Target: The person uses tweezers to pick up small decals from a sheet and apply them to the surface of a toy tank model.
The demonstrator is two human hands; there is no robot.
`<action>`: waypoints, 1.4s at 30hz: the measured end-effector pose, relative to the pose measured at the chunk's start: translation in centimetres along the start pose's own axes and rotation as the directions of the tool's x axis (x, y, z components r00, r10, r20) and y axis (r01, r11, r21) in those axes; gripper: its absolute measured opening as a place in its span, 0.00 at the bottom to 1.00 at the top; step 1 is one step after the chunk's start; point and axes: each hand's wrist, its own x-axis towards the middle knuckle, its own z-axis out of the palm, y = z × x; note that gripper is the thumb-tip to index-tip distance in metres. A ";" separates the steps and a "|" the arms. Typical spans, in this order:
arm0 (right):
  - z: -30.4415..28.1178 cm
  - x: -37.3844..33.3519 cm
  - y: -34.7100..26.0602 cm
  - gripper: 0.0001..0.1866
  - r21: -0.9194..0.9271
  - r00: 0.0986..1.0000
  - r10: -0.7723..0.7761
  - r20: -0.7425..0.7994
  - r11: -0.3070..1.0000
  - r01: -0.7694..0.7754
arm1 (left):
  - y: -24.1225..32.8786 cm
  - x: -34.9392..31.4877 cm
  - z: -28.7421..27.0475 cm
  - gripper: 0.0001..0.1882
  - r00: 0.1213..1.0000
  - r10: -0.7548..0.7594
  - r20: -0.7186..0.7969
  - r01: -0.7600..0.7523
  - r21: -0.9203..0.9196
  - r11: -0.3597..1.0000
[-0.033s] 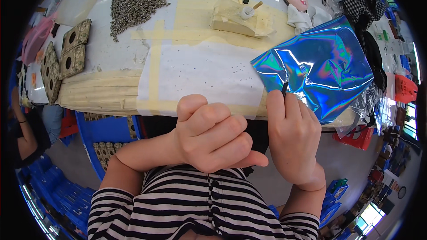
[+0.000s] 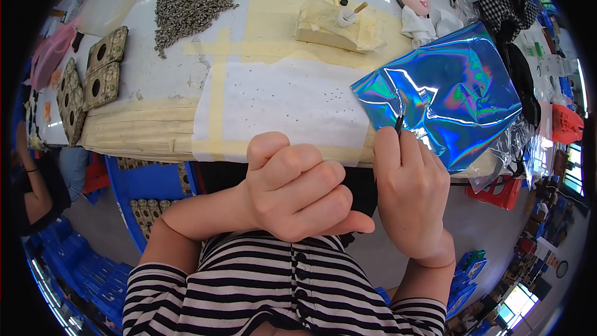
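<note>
My left hand (image 2: 297,190) is closed in front of my chest, its fingers curled in and its thumb pointing right. Whatever lies inside the curl is hidden. In my right hand (image 2: 411,196) are pinched thin black tweezers (image 2: 400,122), only their dark tip end showing. That tip is over a shiny blue holographic pouch (image 2: 457,90), which lies at an angle on the table's right side. Left of the pouch, a white paper sheet (image 2: 267,109) has many tiny dark specks scattered on it.
A heap of small metallic parts (image 2: 193,9) lies at the back left. Patterned blocks with round holes (image 2: 102,81) stand near the left edge. Behind the sheet sits a taped block (image 2: 333,28) with a small white cup (image 2: 346,18). A blue tray (image 2: 146,177) is below the table, left.
</note>
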 end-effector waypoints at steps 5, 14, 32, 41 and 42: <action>-0.3 -0.7 -0.3 0.09 0.138 0.996 0.089 0.031 0.986 -0.092 | 0.3 -0.1 0.3 0.21 0.996 -0.058 -0.074 0.057 -0.016 0.998; -0.3 -0.3 1.1 0.07 0.185 0.995 0.080 -0.062 0.980 -0.067 | 0.3 -0.2 -0.4 0.17 0.997 -0.074 0.024 0.072 0.056 0.996; -1.6 -0.7 3.4 0.12 0.548 0.850 0.393 -0.351 0.822 -0.154 | -1.2 6.0 5.4 0.07 0.876 0.061 0.479 -0.134 0.120 0.984; -1.3 -0.9 3.4 0.12 0.594 0.841 0.405 -0.358 0.794 -0.129 | -1.6 6.7 6.0 0.04 0.867 0.172 0.468 -0.268 0.146 0.952; -1.3 -0.9 3.4 0.12 0.595 0.838 0.405 -0.365 0.794 -0.124 | -2.1 7.1 6.0 0.04 0.866 0.184 0.464 -0.275 0.134 0.952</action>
